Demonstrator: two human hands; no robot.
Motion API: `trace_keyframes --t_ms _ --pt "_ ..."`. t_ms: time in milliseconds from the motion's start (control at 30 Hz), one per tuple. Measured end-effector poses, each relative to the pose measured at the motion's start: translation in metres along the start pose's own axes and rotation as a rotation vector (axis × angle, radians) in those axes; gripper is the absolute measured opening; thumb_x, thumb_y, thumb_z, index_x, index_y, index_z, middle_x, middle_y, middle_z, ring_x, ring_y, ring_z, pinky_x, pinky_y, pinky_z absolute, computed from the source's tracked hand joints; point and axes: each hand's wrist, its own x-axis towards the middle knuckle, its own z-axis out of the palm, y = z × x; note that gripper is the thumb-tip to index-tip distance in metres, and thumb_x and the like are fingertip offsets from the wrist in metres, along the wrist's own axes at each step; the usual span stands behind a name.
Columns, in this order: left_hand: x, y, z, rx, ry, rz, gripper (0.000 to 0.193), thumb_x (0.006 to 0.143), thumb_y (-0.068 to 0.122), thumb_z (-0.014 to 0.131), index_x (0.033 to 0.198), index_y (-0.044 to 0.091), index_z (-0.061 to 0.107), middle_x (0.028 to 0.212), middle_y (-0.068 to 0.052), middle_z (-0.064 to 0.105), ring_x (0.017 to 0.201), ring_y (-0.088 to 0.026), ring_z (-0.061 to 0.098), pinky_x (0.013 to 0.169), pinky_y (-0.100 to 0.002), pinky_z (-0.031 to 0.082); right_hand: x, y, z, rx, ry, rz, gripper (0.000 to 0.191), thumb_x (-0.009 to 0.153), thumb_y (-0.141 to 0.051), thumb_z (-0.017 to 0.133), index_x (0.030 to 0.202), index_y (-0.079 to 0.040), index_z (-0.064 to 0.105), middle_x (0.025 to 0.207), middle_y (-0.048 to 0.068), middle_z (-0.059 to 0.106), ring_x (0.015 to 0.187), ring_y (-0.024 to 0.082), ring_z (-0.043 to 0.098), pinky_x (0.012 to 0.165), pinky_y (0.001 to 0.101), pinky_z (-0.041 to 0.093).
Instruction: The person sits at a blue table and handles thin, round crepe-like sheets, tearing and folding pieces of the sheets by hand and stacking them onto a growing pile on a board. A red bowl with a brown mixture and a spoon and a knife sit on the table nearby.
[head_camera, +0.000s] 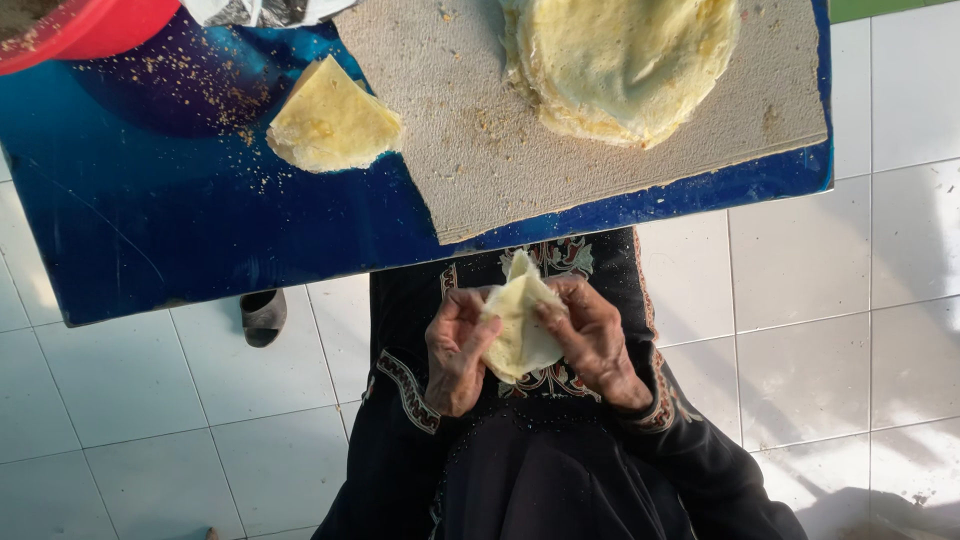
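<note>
Dough sheet (522, 330), pale yellow and folded to a point, is held over the lap, just off the near edge of the blue table (180, 230). It is pinched from both sides: the left hand (457, 350) is closed on its left edge, the right hand (592, 340) closed on its right edge, fingers curled over the fold. Both wrists are covered by dark embroidered sleeves (655, 400).

On the table, a grey board (480, 170) is laid across the right end, reaching the near edge. A stack of round thin sheets (620, 60) is seen at the board's far side. One folded triangle piece (332, 122) lies on the bare blue surface, touching the board's left edge. Crumbs (190, 85) are scattered toward the far left corner, beside a red bowl (80, 25). White floor tiles (850, 330) are seen below; a sandalled foot (263, 316) shows under the near edge.
</note>
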Motion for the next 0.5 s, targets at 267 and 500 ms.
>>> trace_keyframes --t_ms 267,500 --pt "0.002 -0.012 0.002 0.115 0.136 -0.087 0.021 0.105 0.014 0.068 0.117 -0.001 0.060 0.110 -0.007 0.066 0.100 -0.012 0.063 0.088 -0.030 0.057 -0.007 0.002 -0.001 0.102 0.085 -0.009 0.024 0.101 -0.015 0.066 0.119 -0.001 0.060 0.110 0.011 0.071 0.097 0.016 0.069 0.085 0.0318 0.062" --pt "-0.005 -0.008 0.003 0.206 0.100 -0.004 0.018 0.106 0.018 0.060 0.114 0.003 0.055 0.121 -0.007 0.065 0.109 -0.011 0.063 0.094 -0.029 0.057 0.005 -0.010 0.001 0.217 -0.011 0.137 0.043 0.093 -0.019 0.073 0.128 -0.004 0.054 0.115 0.005 0.067 0.106 0.013 0.066 0.092 0.0295 0.057"
